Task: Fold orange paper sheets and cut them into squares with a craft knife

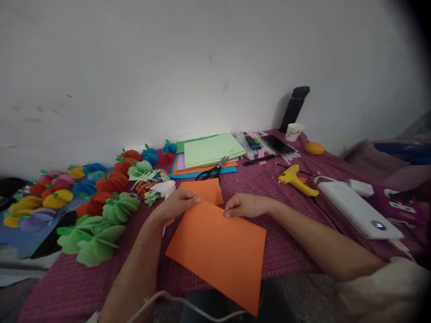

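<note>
A sheet of orange paper (220, 251) is held up at its far edge, its near corner hanging past the table's front edge. My left hand (178, 204) pinches that edge near its left corner, fingers closed. Farther right along the same edge, my right hand (245, 206) grips the paper between thumb and curled fingers. Just beyond lies another piece of orange paper (206, 188), partly covered by the held sheet and my left hand. Black-handled scissors (213, 170) rest behind it, by a stack of coloured paper (212, 150).
Several paper pumpkins (112, 181) crowd the left side, near paper scraps (148, 184). On the right are a yellow glue gun (298, 180), its cord, a white power bank (360, 208) and a power strip (397, 204). A paper cup (293, 132) and phone (278, 145) stand farther back.
</note>
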Demonstrator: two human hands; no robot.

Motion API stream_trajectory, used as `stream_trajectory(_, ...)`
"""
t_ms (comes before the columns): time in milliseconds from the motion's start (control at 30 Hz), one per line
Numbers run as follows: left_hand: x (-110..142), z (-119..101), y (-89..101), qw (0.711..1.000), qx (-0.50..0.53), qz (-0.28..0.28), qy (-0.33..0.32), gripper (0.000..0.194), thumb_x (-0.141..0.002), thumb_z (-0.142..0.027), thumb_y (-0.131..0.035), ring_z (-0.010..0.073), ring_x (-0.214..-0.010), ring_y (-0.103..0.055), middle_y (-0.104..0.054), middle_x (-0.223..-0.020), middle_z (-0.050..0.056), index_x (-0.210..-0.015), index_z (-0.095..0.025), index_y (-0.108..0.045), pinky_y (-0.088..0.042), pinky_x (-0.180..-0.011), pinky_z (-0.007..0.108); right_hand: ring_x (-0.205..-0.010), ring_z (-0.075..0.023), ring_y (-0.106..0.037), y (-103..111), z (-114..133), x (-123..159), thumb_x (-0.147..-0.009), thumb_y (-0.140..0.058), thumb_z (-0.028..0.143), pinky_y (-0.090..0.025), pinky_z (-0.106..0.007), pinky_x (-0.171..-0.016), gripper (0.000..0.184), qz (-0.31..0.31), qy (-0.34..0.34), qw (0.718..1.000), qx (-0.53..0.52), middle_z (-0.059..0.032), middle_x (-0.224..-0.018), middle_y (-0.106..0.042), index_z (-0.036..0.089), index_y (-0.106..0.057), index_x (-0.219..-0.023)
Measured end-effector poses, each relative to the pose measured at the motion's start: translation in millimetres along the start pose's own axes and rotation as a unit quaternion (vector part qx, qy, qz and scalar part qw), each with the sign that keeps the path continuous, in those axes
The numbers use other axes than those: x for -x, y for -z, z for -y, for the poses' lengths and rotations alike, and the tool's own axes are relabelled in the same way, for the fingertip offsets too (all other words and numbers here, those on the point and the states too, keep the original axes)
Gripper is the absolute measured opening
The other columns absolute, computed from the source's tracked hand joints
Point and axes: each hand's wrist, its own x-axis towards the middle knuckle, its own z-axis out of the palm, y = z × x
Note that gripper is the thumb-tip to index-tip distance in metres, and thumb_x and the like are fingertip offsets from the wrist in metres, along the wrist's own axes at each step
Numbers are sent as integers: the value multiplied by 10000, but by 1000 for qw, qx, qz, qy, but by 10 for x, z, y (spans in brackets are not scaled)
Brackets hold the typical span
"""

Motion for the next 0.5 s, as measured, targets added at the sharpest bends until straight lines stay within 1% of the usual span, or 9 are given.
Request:
stream_trajectory(33, 17, 3, 34, 1000, 4, -10, 3, 414, -717, -530, -539, 55, -458, -305, -372, -526, -57, -594, -138, -491, -229, -426, 168, -494, -57, -393, 18, -20, 15, -802, -508, 410, -303, -170, -471, 326, 22, -12, 1000, -12, 47, -570, -455, 112, -611, -723)
stream_trajectory(100, 44, 29, 107, 999, 5, -51, 17, 410, -724, -537, -528, 52, -438, -303, -362, -525, -61, -610, -146, -484, -225, -405, 160, -502, -62, -433, 57, -50, 42, -788, -526, 430, -338, -173, -485, 334, 53, -43, 997, -39, 38, -582, -488, 112, -616, -740)
stream_trajectory(167, 55, 73, 163, 995, 7, -90, 35, 405, -717, -547, -529, 51, -419, -307, -361, -525, -64, -641, -151, -497, -226, -386, 155, -502, -64, -453, 87, -54, 65, -774, -541, 442, -359, -173, -489, 336, 58, -61, 995, -55, 35, -584, -506, 116, -616, -742)
stream_trajectory(267, 26, 130, 184, 994, 3, -101, 44, 414, -712, -557, -526, 66, -424, -377, -429, -540, -49, -690, -144, -548, -259, -383, 160, -458, -56, -434, 65, 5, 113, -769, -551, 440, -341, -163, -444, 327, 45, -61, 996, -53, 46, -539, -485, 127, -578, -681)
stream_trajectory(333, -13, 125, 163, 993, -29, -111, 35, 424, -721, -554, -515, 91, -446, -439, -470, -532, -33, -680, -136, -571, -303, -400, 176, -414, -53, -410, -17, 67, 168, -777, -541, 445, -314, -162, -404, 338, 29, -63, 996, -64, 59, -489, -458, 138, -533, -635)
stream_trajectory(367, -28, 100, 147, 990, -55, -130, 25, 427, -733, -549, -501, 110, -471, -476, -493, -532, -24, -678, -134, -584, -338, -420, 191, -395, -53, -402, -78, 95, 203, -782, -533, 451, -301, -163, -388, 347, 12, -65, 995, -77, 63, -466, -449, 144, -516, -622)
stream_trajectory(433, -30, 2, 103, 974, -115, -195, -21, 411, -767, -519, -475, 163, -599, -566, -577, -603, 3, -729, -138, -624, -431, -529, 236, -375, -52, -400, -226, 136, 281, -789, -523, 464, -289, -163, -372, 359, -34, -70, 990, -115, 65, -440, -452, 150, -502, -614)
stream_trajectory(467, -11, -69, 76, 959, -145, -237, -54, 392, -786, -494, -463, 189, -713, -599, -628, -696, 20, -798, -147, -645, -463, -626, 265, -369, -50, -401, -304, 147, 320, -790, -521, 470, -287, -161, -367, 363, -63, -72, 986, -140, 64, -437, -464, 152, -502, -616)
stream_trajectory(500, 22, -147, 41, 941, -172, -278, -89, 375, -803, -466, -455, 208, -851, -603, -660, -831, 36, -899, -161, -651, -464, -741, 292, -360, -47, -399, -380, 153, 357, -788, -522, 475, -286, -159, -361, 366, -92, -76, 979, -168, 63, -436, -473, 154, -499, -614)
